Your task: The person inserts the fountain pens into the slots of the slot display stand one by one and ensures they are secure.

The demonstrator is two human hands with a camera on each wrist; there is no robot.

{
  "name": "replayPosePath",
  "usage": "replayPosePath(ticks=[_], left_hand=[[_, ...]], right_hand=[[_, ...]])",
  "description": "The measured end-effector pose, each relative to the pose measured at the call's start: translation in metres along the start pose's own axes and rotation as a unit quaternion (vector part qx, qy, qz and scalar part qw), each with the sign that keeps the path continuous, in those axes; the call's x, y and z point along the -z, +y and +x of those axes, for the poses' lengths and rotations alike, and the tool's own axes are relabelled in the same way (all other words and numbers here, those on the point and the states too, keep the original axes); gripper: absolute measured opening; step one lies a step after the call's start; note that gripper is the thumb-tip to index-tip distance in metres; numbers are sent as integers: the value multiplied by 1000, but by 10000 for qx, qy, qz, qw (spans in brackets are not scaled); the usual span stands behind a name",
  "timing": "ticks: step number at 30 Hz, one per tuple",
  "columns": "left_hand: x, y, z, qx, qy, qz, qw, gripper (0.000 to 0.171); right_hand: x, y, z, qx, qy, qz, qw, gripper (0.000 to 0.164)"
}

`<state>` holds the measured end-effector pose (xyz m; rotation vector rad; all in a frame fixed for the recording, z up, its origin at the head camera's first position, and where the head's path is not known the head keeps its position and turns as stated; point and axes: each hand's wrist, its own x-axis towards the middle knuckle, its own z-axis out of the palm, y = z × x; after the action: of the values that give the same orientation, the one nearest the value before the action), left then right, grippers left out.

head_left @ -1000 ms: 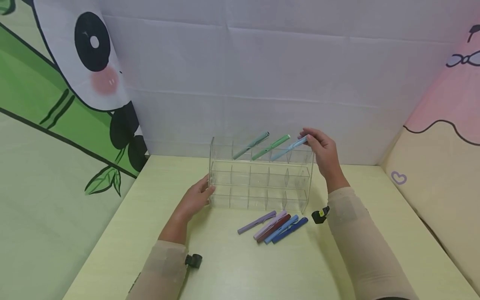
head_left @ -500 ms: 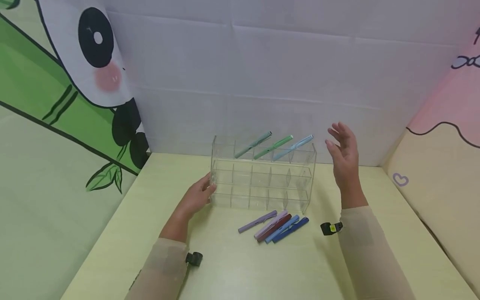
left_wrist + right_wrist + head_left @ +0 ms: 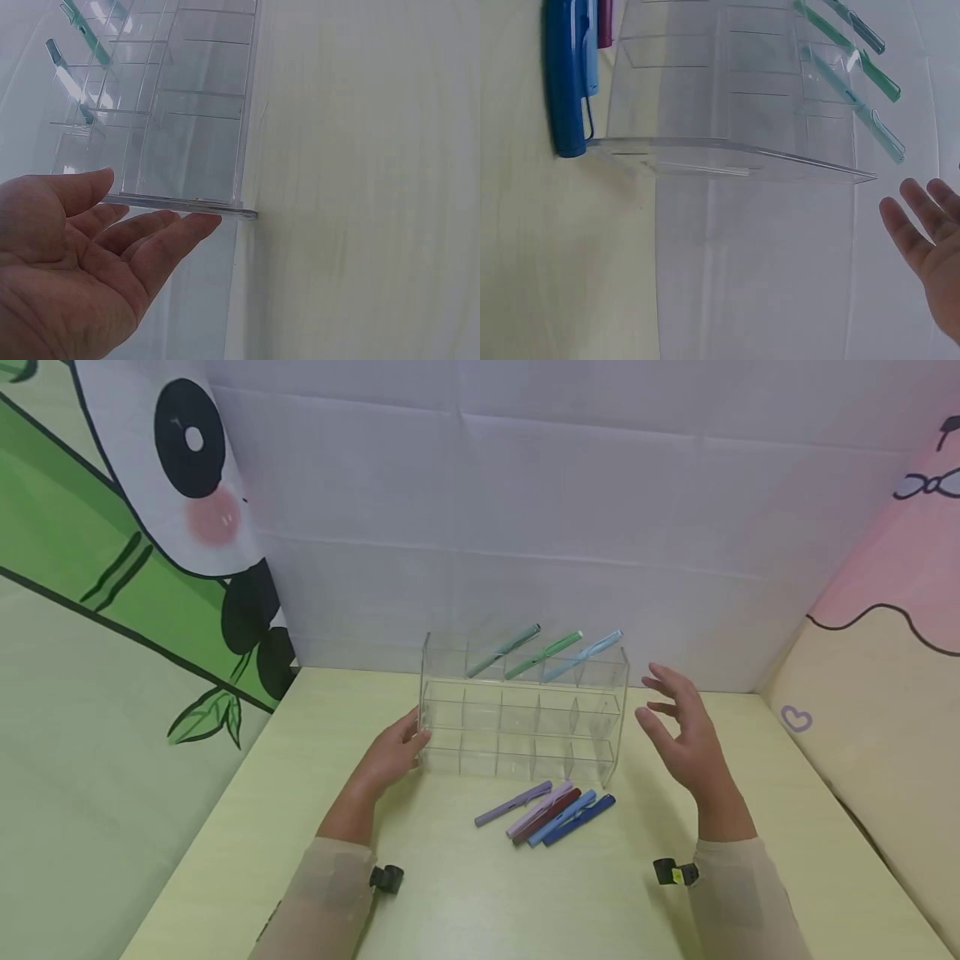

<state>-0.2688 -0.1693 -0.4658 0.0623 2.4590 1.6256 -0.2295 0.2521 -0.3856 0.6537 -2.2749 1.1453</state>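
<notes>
A clear acrylic pen rack (image 3: pixel 517 718) with three tiers of compartments stands on the table. Its left side panel is between the thumb and fingers of my left hand (image 3: pixel 390 752); the left wrist view shows the fingertips (image 3: pixel 202 221) along its outer face. Three pens lean in the top tier: grey-green (image 3: pixel 504 652), green (image 3: pixel 543 655) and light blue (image 3: pixel 583 656). My right hand (image 3: pixel 686 735) is in the air right of the rack, fingers spread and holding nothing. Before the rack lie a purple pen (image 3: pixel 513 803), lilac pen (image 3: pixel 538 810), maroon pen (image 3: pixel 547 817), blue pen (image 3: pixel 562 818) and dark blue pen (image 3: pixel 580 820).
The pale yellow table (image 3: pixel 465 902) runs back to a white cloth backdrop (image 3: pixel 525 510). Painted panels flank it, with a panda and bamboo (image 3: pixel 187 452) on the left and a pink shape (image 3: pixel 900 560) on the right. Small black cameras sit on both sleeves.
My right hand let go of the light blue pen, which stays leaning in the top tier. It moved right, then down toward me. My left hand stays at the rack's side.
</notes>
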Motion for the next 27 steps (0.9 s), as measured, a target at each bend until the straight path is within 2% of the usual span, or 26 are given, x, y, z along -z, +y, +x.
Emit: replayPosePath(ticks=[3,6,11,16,19,24,27], left_hand=[[0,-1,0,-4,-4,-37,10000,59],[0,-2,1,-51,-21,-79,10000,59],[1,-3,1,-78,-54,-117,9999,58],[1,-2,1,-32,-77,-173,9998,58],[1,-1,1,-30,-98,-158,9998,58],[2,-2,0,-22,-95,-144,9998,60],[2,-1,0,-28,-101,-119,9999,61]], right_hand=[[-2,7,-9,84,-242,-359,9990,72],[-4,10,-17,29,-701,-556,9960,70],[-6,7,-28,-459,-1779,-787,9798,59],[-9,1,-35,-1257,-2593,-1065,9516,53],[-12,0,-38,-1596,-3017,-1219,9320,54],[-19,1,-40,-2052,-3680,-1145,8997,49],[-23,2,-42,-2457,-3911,-1117,8799,46]])
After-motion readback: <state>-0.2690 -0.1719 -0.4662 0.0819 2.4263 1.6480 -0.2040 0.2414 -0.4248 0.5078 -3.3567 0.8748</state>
